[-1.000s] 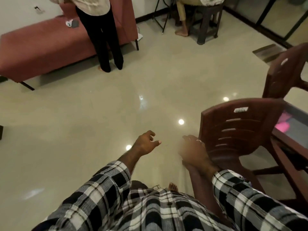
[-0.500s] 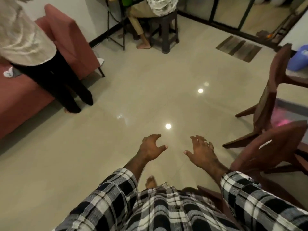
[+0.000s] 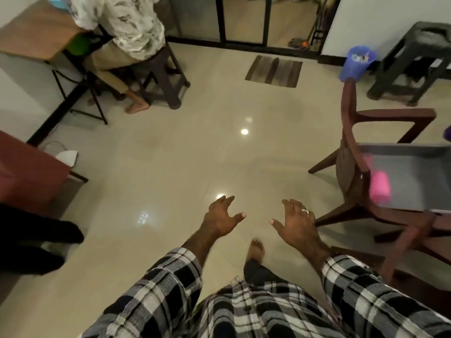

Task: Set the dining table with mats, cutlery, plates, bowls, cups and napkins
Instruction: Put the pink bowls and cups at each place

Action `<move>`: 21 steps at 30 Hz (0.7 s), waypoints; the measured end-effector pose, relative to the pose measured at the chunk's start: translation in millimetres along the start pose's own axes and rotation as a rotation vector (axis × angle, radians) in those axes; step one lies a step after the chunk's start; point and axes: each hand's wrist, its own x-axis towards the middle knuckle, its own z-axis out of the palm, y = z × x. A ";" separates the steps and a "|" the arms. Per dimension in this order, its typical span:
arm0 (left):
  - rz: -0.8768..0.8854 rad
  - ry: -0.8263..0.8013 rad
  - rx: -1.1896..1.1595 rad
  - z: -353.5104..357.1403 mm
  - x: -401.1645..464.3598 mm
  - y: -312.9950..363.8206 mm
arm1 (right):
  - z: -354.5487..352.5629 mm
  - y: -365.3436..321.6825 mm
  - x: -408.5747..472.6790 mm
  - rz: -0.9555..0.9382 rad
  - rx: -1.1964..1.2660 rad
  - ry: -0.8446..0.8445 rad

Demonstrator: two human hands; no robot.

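My left hand (image 3: 220, 219) and my right hand (image 3: 296, 223) hover over the shiny floor, both held out in front of me with fingers spread and nothing in them. The right hand wears a ring. At the right edge, the grey glass top of the dining table (image 3: 412, 176) shows a blurred pink thing (image 3: 379, 187) lying on it. No plates, cutlery, cups or napkins are in view.
Brown chairs stand at the table, one (image 3: 353, 152) upright and another (image 3: 415, 242) close to my right arm. A seated person (image 3: 127, 28) on a stool is far left by a desk. A blue bin (image 3: 357, 63), dark stool (image 3: 415, 59), doormat (image 3: 273, 71) and red couch (image 3: 26, 172) ring the floor.
My view has swung to the right across the room. My right hand has come off the chair back, and both hands have opened wider. The standing person has slid out to the left edge.
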 end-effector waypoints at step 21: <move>0.333 -0.184 0.204 -199.3 466.6 244.7 | -194.5 14.2 422.6 0.271 0.002 0.140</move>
